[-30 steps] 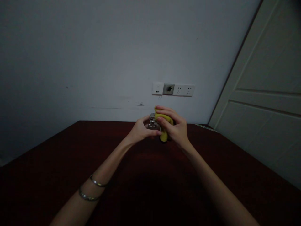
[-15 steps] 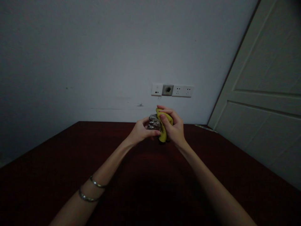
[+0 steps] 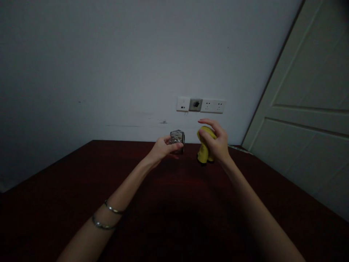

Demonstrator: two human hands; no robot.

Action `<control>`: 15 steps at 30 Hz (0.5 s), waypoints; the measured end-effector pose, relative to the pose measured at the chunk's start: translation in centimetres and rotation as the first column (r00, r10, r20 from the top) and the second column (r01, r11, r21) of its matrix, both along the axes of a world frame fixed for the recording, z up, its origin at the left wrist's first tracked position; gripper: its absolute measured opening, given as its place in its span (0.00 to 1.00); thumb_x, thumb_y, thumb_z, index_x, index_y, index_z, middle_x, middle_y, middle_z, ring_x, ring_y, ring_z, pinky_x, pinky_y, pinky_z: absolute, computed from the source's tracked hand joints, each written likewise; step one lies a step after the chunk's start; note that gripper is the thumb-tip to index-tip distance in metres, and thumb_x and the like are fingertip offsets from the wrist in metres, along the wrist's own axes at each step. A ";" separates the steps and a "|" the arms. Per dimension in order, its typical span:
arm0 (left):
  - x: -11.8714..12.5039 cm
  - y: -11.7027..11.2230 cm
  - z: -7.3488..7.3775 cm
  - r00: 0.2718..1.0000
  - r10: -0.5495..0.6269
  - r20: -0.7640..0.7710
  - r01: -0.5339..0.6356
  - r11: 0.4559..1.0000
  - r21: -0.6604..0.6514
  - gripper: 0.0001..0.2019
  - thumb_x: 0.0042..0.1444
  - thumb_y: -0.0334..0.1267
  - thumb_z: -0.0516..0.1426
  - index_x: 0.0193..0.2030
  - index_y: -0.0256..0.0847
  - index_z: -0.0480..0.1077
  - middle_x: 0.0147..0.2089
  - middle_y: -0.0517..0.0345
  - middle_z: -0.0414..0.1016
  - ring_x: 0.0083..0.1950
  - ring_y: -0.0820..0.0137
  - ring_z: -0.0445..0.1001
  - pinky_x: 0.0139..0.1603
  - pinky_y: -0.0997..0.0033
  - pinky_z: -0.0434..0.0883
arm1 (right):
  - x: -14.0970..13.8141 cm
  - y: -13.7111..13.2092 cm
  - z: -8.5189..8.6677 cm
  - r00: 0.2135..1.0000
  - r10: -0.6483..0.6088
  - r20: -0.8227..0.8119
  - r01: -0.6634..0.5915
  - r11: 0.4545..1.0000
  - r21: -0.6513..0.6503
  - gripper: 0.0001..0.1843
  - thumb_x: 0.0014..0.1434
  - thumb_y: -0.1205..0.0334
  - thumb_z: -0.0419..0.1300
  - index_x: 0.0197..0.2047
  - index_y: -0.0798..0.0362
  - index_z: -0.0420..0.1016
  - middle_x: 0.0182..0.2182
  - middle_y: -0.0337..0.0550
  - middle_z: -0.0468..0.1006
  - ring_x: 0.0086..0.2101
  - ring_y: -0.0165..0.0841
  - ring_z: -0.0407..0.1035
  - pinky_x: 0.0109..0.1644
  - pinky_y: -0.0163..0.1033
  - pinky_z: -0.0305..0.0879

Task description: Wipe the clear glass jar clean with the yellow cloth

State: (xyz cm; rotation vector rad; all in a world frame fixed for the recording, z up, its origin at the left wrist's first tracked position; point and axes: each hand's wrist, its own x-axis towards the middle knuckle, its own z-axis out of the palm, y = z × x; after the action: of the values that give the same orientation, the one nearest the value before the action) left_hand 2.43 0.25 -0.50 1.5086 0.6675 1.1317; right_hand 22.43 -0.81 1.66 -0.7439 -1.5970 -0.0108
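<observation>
The left hand (image 3: pixel 163 148) grips a small clear glass (image 3: pixel 176 137), with the thumb across the near side and the other fingers curled behind it. The glass is tilted over on its side, one end with a dark rim facing the right hand (image 3: pixel 218 142). It is held in front of the middle of the worktop's far edge; whether any part of that hand rests on the worktop (image 3: pixel 174 203) I cannot tell.

The right hand grips a bunched yellow cloth (image 3: pixel 203 151), the thumb pressed on its near face and the index finger stretched out above it. The cloth hangs down in folds with a dark lower edge, near the far edge of the worktop and toward its far right corner. Cloth and glass are apart, with a gap between them.

Two silver bracelets (image 3: pixel 112 209) circle the left forearm, over the left part of the worktop. The worktop is dark red, its near part deep in shadow. A thin strip (image 3: pixel 240 149) lies at the far right corner, its markings too small to read. Beyond the far edge stands a pale wall (image 3: pixel 122 65) with a row of sockets (image 3: pixel 212 106) and dark scuff marks (image 3: pixel 163 122). A panelled door (image 3: pixel 308 91) stands beyond the right edge.
</observation>
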 end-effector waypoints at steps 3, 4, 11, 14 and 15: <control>0.0 -0.1 0.2 0.999 0.039 -0.008 -0.039 0.999 -0.030 0.27 0.36 0.49 0.68 0.41 0.33 0.71 0.35 0.53 0.74 0.31 0.70 0.73 0.26 0.70 0.74 | 0.4 -1.0 0.6 0.965 0.105 0.242 -0.084 0.992 -0.095 0.23 0.52 0.57 0.63 0.52 0.44 0.69 0.53 0.45 0.69 0.54 0.42 0.63 0.56 0.52 0.62; 0.0 -0.1 0.2 0.999 0.041 -0.008 -0.042 0.999 -0.033 0.27 0.37 0.49 0.68 0.41 0.33 0.71 0.35 0.53 0.74 0.31 0.70 0.73 0.27 0.70 0.74 | 0.3 -1.3 0.7 0.938 0.135 0.319 -0.096 0.986 -0.134 0.28 0.51 0.56 0.64 0.56 0.44 0.66 0.54 0.46 0.67 0.55 0.42 0.62 0.56 0.53 0.62; 0.1 -0.1 0.4 0.999 0.050 -0.011 -0.050 0.998 0.033 0.22 0.40 0.48 0.66 0.37 0.33 0.72 0.34 0.54 0.75 0.33 0.71 0.73 0.36 0.69 0.70 | -1.4 -1.3 -0.4 0.819 0.157 0.552 -0.055 0.979 -0.196 0.50 0.45 0.44 0.67 0.66 0.44 0.49 0.60 0.51 0.62 0.57 0.45 0.61 0.61 0.55 0.59; 0.3 -0.3 0.5 0.999 0.035 -0.023 -0.034 0.998 0.055 0.20 0.40 0.47 0.66 0.35 0.34 0.72 0.32 0.56 0.75 0.32 0.72 0.72 0.36 0.70 0.69 | -1.7 -1.0 -0.7 0.816 0.126 0.564 -0.019 0.981 -0.191 0.49 0.47 0.44 0.66 0.67 0.46 0.48 0.60 0.52 0.62 0.57 0.45 0.62 0.60 0.54 0.61; 0.3 -0.3 0.5 0.999 0.031 -0.029 -0.030 0.998 0.054 0.20 0.40 0.48 0.66 0.35 0.34 0.72 0.32 0.56 0.75 0.32 0.72 0.71 0.36 0.70 0.69 | -1.8 -1.0 -0.8 0.816 0.121 0.565 -0.015 0.982 -0.189 0.48 0.48 0.44 0.65 0.66 0.47 0.49 0.60 0.52 0.63 0.57 0.45 0.62 0.60 0.53 0.61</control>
State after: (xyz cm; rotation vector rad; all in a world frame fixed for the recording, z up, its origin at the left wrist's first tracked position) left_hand 2.75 -0.06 0.01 1.5682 0.6875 1.1604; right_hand 20.67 -1.76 0.86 -0.8709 -2.2298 -0.0466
